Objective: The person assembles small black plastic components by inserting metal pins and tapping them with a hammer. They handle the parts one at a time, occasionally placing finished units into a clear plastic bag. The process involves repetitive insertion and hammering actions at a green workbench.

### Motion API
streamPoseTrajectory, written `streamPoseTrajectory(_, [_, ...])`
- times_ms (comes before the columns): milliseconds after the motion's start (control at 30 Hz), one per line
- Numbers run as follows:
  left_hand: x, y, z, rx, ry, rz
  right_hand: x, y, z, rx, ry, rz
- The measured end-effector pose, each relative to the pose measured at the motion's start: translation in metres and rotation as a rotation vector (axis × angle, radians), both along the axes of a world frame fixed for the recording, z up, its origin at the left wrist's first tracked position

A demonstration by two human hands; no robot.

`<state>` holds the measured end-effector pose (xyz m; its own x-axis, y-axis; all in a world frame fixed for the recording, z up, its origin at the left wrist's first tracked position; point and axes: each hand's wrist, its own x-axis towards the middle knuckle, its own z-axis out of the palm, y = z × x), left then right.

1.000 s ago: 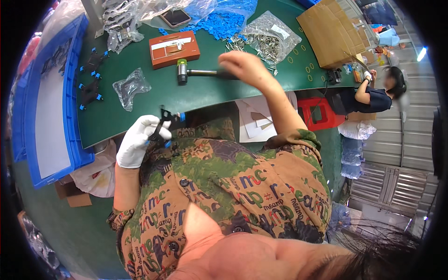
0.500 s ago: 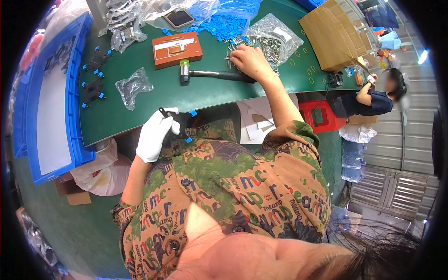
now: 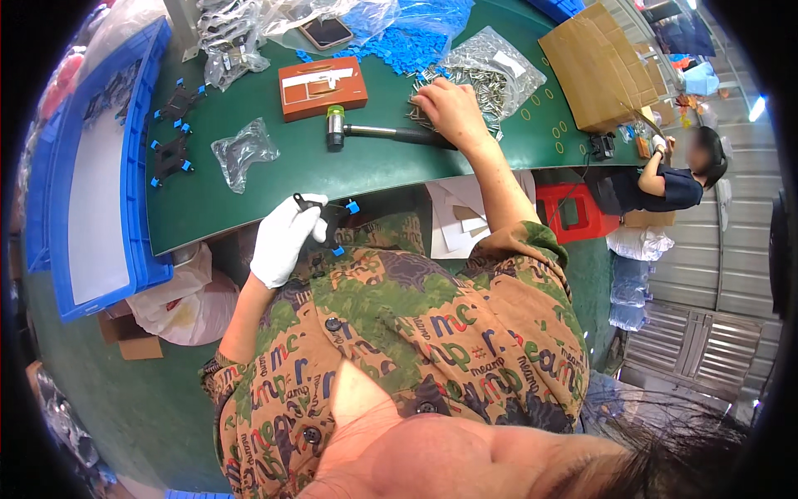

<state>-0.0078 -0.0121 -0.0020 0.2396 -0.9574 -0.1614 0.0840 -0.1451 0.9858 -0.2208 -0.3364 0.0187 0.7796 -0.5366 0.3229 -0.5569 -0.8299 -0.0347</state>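
Observation:
My left hand (image 3: 283,241), in a white glove, is closed on a black plastic bracket (image 3: 334,218) with blue end pieces, just off the table's near edge. Part of that bracket is lost against my patterned shirt. My bare right hand (image 3: 454,115) reaches over the table to a heap of small metal pins or screws (image 3: 492,93). Its fingers curl in at the heap's left side, and what they pinch is too small to make out. A mallet (image 3: 370,131) with a dark handle lies just left of my right wrist.
On the green table (image 3: 291,183) are a reddish-brown box (image 3: 322,87), a phone (image 3: 326,32), many blue pieces (image 3: 407,51) and a clear plastic bag (image 3: 245,154). Similar black brackets (image 3: 173,158) lie at left, beside a blue crate (image 3: 137,249). A cardboard box (image 3: 594,71) and another person (image 3: 669,183) are at right.
My right hand stays at the metal pieces, its fingers shifting slightly. My left hand keeps hold of the bracket. The whole view has shifted a little.

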Motion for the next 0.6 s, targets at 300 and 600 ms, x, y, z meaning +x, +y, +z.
streamPoseTrajectory(300, [-0.009,-0.005,0.006,-0.025,-0.124,0.014,0.032,0.048,0.020,0.052,-0.208,0.169])
streamPoseTrajectory(600, [-0.005,-0.003,-0.001,-0.015,-0.077,0.018,0.003,0.008,0.017,0.030,0.002,-0.011])
